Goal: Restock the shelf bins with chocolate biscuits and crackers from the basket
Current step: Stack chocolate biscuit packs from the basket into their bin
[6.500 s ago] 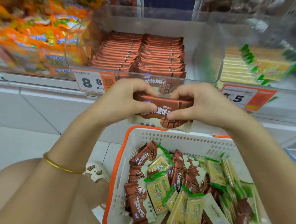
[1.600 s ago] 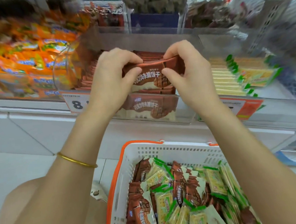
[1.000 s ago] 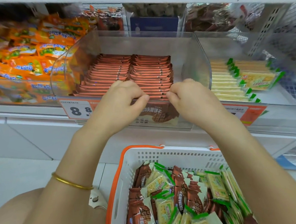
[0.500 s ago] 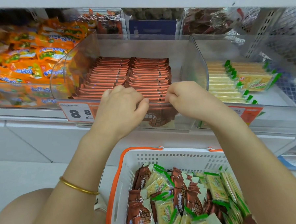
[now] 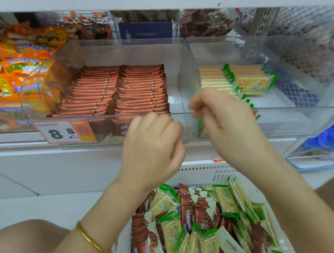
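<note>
A white basket (image 5: 199, 175) with an orange rim sits nearest the viewer, at the bottom centre, between the person's bare knees. It holds a loose jumble of brown chocolate biscuit packs (image 5: 188, 208) and pale cracker packs (image 5: 171, 236) with green ends.

Two bare forearms reach up over the basket; a gold bangle (image 5: 91, 240) circles the left wrist. The left hand (image 5: 153, 144) hangs in front of the shelf edge with its fingers loosely curled, holding nothing. The right hand (image 5: 225, 119) is slightly higher and to the right, at the front rim where two bins meet. Its fingers are also loosely bent and nothing shows in its grasp, though it is a little blurred.

Behind the hands, on the shelf, stands a clear plastic bin (image 5: 135, 52). Inside it lie two neat rows of chocolate biscuits (image 5: 121, 90), stacked on edge and filling the left and middle of the bin. A price tag (image 5: 65, 131) reading 8 8 is fixed to its front left.

Just to its right is a second clear bin (image 5: 216, 50) with stacked crackers (image 5: 235, 80) in yellow and green wrappers. To the far left are heaped orange snack bags (image 5: 14, 66). A blue bag (image 5: 325, 143) lies low on the right. Further back, more packets are too blurred to identify.
</note>
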`<state>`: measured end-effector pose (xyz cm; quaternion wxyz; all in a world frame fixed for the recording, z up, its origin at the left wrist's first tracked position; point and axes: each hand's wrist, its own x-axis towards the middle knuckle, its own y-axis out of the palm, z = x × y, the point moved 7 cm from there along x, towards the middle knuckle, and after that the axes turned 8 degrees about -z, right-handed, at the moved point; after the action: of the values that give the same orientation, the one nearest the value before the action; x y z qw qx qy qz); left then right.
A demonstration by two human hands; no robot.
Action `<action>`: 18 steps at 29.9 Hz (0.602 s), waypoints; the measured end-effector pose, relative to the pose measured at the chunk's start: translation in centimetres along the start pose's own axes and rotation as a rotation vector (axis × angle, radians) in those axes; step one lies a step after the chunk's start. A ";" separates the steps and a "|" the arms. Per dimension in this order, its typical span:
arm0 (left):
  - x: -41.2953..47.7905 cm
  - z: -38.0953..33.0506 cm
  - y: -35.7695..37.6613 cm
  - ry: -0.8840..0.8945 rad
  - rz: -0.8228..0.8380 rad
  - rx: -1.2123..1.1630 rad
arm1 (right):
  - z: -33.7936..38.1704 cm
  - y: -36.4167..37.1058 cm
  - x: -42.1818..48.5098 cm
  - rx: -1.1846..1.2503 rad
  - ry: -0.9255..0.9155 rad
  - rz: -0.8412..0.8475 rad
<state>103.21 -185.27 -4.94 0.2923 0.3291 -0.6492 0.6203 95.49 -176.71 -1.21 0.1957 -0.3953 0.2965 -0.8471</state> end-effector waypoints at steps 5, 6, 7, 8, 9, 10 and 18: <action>-5.0 -4.2 8.4 0.087 0.451 -0.115 | -9.9 1.0 -6.5 -0.078 0.305 0.272; -6.0 -4.9 9.9 0.093 0.565 -0.132 | -12.7 1.8 -7.7 -0.111 0.368 0.353; -7.0 -5.6 11.1 0.091 0.682 -0.148 | -15.4 2.7 -8.8 -0.149 0.425 0.417; -7.9 -6.2 12.2 0.088 0.779 -0.156 | -18.0 3.3 -9.8 -0.182 0.480 0.464; -8.8 -6.4 13.2 0.077 0.859 -0.157 | -20.2 3.8 -10.7 -0.203 0.536 0.497; -9.6 -6.4 14.1 0.061 0.926 -0.152 | -22.3 4.4 -11.6 -0.214 0.587 0.529; -12.0 -6.1 17.5 0.020 1.194 -0.089 | -28.8 9.1 -16.2 -0.483 0.563 0.698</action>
<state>96.58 -178.18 -24.78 -0.0872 -0.1110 -0.7444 0.6526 83.67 -164.37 -30.88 0.2827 -0.0632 0.6394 -0.7122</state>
